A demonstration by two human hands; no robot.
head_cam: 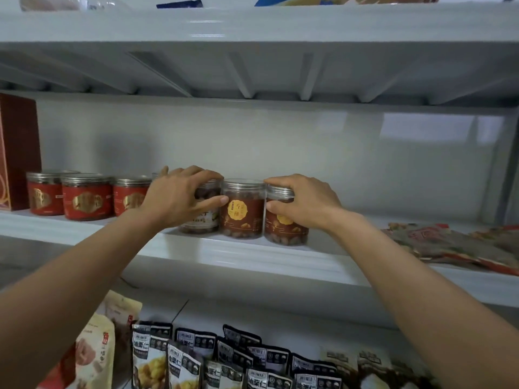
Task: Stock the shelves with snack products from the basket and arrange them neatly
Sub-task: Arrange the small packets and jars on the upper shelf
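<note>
Black pouches: prob. "栗仁"; jars: labels too blurred.

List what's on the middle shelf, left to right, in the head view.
From the left: red box → red jars → pale jar gripped by the left hand → middle brown jar → right brown jar gripped by the right hand → flat packets.
</note>
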